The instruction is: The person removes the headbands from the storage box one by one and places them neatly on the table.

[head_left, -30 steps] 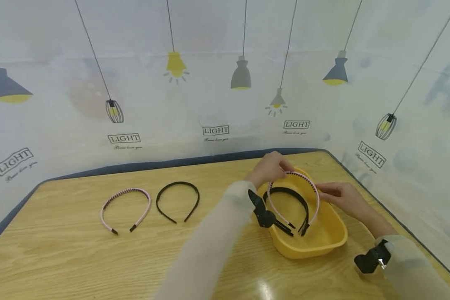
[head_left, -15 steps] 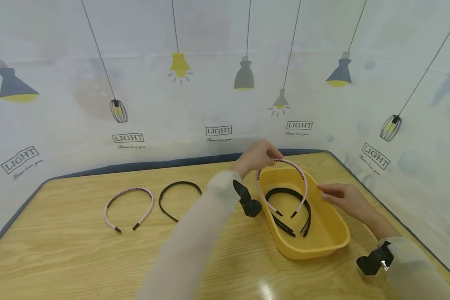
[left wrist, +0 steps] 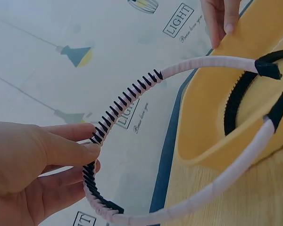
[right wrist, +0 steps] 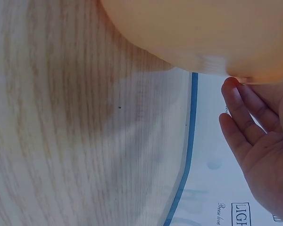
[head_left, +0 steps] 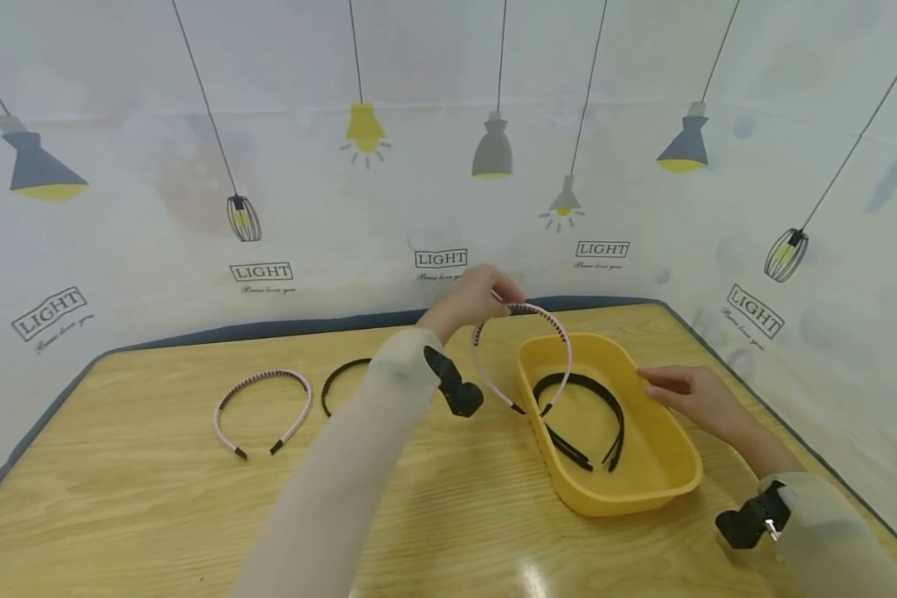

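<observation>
My left hand [left wrist: 42, 165] pinches a pink headband [left wrist: 193, 212] with black teeth by the top of its arch. The headband hangs at the left wall of a yellow plastic basin [head_left: 620, 503], its black-tipped ends overlapping the rim in the head view. Inside the basin lie black headbands [head_left: 616, 407], stacked close together, one with small teeth in the left wrist view. My right hand [head_left: 695, 403] holds the basin's right rim between thumb and fingers. In the right wrist view its fingers [right wrist: 238, 113] are outside the wall and the thumb is mostly hidden.
Another pink headband [head_left: 224, 415] lies on the wooden table [head_left: 157, 515] at the left. Beside it is a thin black headband [head_left: 332, 378], partly covered by my left sleeve [head_left: 344, 448]. A printed curtain [head_left: 329, 199] stands behind the table and along its right side.
My left hand has lifted the pink headband from over the black ones in the basin and carried it left to the basin's left rim. The right hand stays at the right rim.
</observation>
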Demonstrator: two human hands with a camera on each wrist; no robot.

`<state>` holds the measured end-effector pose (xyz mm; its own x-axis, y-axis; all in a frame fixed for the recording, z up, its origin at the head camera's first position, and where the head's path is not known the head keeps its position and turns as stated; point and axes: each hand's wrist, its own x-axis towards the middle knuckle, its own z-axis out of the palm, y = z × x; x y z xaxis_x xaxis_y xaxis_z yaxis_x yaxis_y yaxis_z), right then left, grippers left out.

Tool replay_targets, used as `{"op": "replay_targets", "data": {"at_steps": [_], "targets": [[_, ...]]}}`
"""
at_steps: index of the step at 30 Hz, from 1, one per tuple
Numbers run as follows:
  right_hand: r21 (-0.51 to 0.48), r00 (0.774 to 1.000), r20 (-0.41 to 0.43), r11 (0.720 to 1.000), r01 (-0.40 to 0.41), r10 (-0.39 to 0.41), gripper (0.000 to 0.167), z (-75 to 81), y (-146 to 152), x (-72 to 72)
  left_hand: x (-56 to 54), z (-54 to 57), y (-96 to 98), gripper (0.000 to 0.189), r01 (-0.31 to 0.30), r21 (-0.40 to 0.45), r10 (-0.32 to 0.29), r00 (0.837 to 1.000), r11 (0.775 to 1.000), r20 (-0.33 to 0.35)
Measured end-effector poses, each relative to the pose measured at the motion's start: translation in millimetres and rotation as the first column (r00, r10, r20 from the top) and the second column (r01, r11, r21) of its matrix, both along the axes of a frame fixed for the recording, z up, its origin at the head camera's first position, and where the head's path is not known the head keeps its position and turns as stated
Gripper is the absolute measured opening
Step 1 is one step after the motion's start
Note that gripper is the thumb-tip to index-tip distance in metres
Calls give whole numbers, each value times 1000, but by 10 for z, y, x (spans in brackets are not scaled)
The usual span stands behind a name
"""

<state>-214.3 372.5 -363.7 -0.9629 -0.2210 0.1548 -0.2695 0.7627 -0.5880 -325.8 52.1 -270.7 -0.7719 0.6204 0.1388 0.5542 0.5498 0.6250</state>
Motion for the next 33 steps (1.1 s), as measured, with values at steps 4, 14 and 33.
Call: {"op": "replay_targets", "data": {"at_steps": [4,14,33], "targets": [[-5,1000,5,1000,-2,2,39,13,-11,2,-12,14,-137,24,-11,-7,11,1000,1000,-9],[-4,1000,19,1000,11,-11,40,28,-8,14,-89,-33,-401,24,-47,-22,47,999,999,-11],[-7,1000,6,1000,5,-5,38,12,-8,5,-242,-414,-630,21,-99,-59,103,992,993,75]]}}
